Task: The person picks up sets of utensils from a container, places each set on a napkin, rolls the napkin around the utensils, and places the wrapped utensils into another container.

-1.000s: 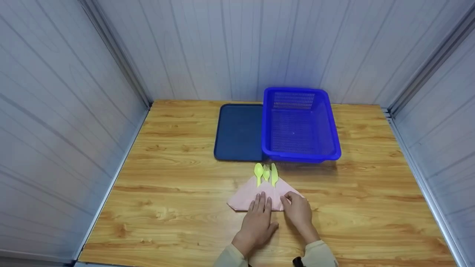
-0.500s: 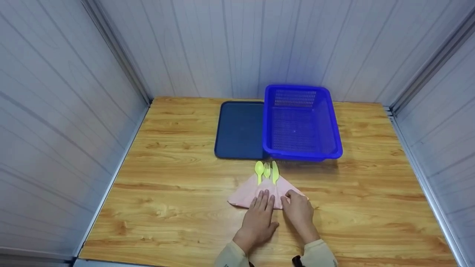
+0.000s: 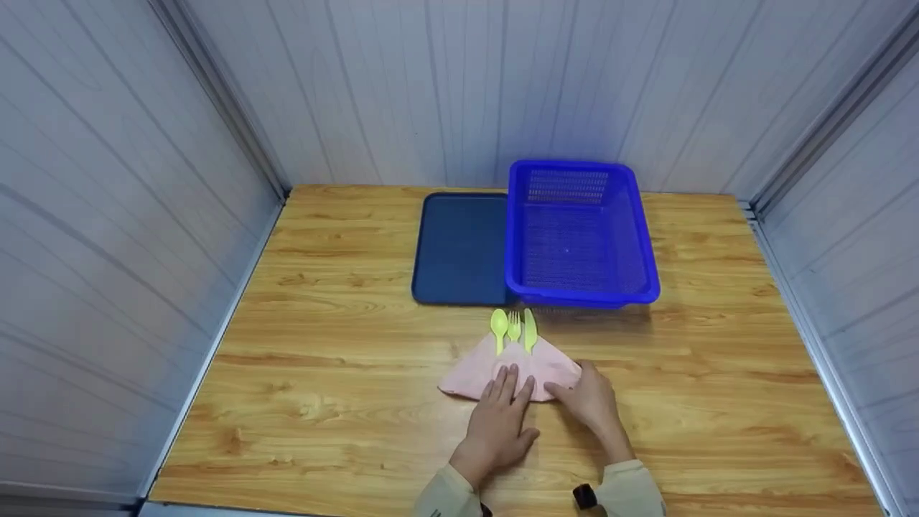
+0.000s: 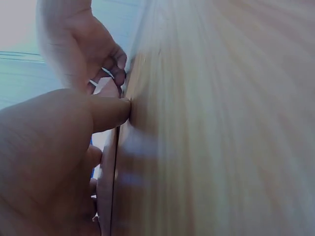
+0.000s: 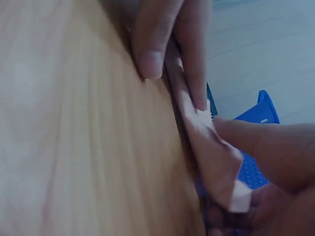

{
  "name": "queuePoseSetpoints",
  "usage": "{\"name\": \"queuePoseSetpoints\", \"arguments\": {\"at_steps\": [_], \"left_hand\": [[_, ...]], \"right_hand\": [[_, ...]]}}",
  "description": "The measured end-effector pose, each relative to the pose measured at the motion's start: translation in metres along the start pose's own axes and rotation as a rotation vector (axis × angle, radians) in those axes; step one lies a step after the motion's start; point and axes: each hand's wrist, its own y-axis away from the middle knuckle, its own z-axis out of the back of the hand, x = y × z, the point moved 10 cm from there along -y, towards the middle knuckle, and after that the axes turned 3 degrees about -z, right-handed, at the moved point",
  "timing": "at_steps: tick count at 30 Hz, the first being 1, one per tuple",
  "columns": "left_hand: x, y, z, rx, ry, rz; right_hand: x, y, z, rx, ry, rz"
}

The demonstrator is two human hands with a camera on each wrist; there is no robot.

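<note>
A pink napkin (image 3: 468,375) lies folded into a triangle on the wooden table. Out of its top fold stick a yellow-green spoon (image 3: 499,324), fork (image 3: 514,327) and knife (image 3: 530,332); their handles are hidden inside. My left hand (image 3: 495,427) presses flat on the napkin's front fold with straight fingers. At the right corner my right hand (image 3: 594,401) grips the napkin between thumb and fingers. The right wrist view has the napkin (image 5: 209,152) bent up at that corner, with the right thumb (image 5: 275,147) over it and fingers beneath.
Behind the cutlery stands a blue plastic basket (image 3: 583,297) with mesh sides. It overlaps the right part of a dark blue tray (image 3: 459,251). Pale panel walls (image 3: 344,93) enclose the table (image 3: 323,373) at the back and both sides.
My right hand has shifted slightly right and spread from a tight pinch to a wider grip around the napkin's right corner. The left hand stays pressed in place.
</note>
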Motion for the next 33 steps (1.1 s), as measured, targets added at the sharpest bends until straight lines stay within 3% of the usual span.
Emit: {"name": "queuePoseSetpoints", "arguments": {"at_steps": [2,6,8,9,11,15,17,19,26,30,33], "left_hand": [[0.001,0.000,0.003,-0.015,0.014,0.000],[0.002,0.001,0.005,-0.032,0.051,-0.001],[0.002,0.001,0.007,-0.045,0.054,-0.002],[0.002,0.001,0.007,-0.046,0.050,0.001],[0.003,0.001,0.008,-0.049,0.039,0.001],[0.001,0.002,0.007,-0.045,0.011,-0.006],[0.000,0.002,0.010,-0.068,-0.001,-0.018],[-0.001,0.002,0.014,-0.101,-0.005,-0.032],[-0.001,0.005,0.028,-0.236,0.035,-0.100],[0.002,0.008,0.038,-0.347,0.130,-0.140],[0.007,0.008,0.043,-0.381,0.137,-0.119]], "right_hand": [[0.002,-0.001,-0.002,0.034,-0.109,-0.016],[0.010,0.009,-0.009,0.111,-0.443,-0.048],[0.017,0.014,-0.020,0.161,-0.551,-0.019],[0.021,0.016,-0.024,0.175,-0.552,0.010],[0.031,0.020,-0.028,0.151,-0.449,0.092],[0.046,0.027,-0.029,-0.045,-0.203,0.275],[0.057,0.034,-0.027,-0.134,-0.120,0.353],[0.067,0.040,-0.031,-0.161,-0.058,0.433],[0.080,0.048,-0.052,-0.039,0.068,0.597],[0.079,0.047,-0.055,0.023,0.068,0.612],[0.078,0.047,-0.058,0.075,0.062,0.607]]}}
